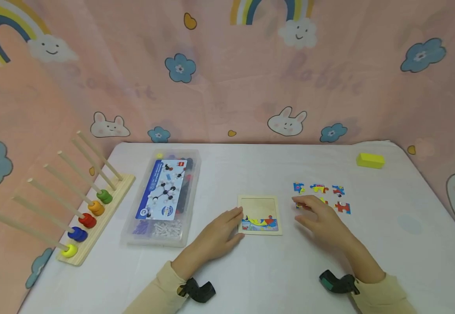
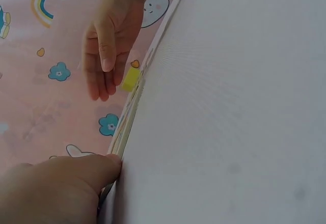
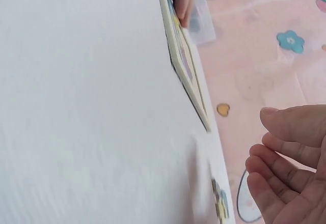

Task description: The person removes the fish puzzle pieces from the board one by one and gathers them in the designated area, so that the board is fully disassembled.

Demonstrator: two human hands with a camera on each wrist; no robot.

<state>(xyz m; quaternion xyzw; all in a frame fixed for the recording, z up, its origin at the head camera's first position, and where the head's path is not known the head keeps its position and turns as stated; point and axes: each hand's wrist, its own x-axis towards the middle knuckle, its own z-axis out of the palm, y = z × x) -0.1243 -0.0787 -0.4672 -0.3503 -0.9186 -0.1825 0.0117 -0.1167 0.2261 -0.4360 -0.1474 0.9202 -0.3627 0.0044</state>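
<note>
A small square wooden puzzle tray point(image 1: 257, 205) lies on the table, its lower part filled with colourful fitted pieces point(image 1: 259, 224) and its upper part bare wood. My left hand point(image 1: 219, 233) rests on the table with fingertips and thumb at the tray's left edge; in the left wrist view the thumb point(image 2: 104, 169) touches the rim. Loose jigsaw pieces point(image 1: 342, 207) lie in two rows to the right of the tray. Over their near left end hovers my right hand point(image 1: 325, 222), fingers loosely bent and nothing held, partly hiding some pieces. The right wrist view shows its fingertips apart from the thumb point(image 3: 285, 124).
At the left stands a wooden peg rack point(image 1: 106, 213) with coloured rings and tall slanting rods. Between it and the tray lies a clear plastic case point(image 1: 162, 196) with a molecule-model label. A yellow block point(image 1: 370, 160) sits at the back right, near the patterned pink curtain point(image 1: 227, 87).
</note>
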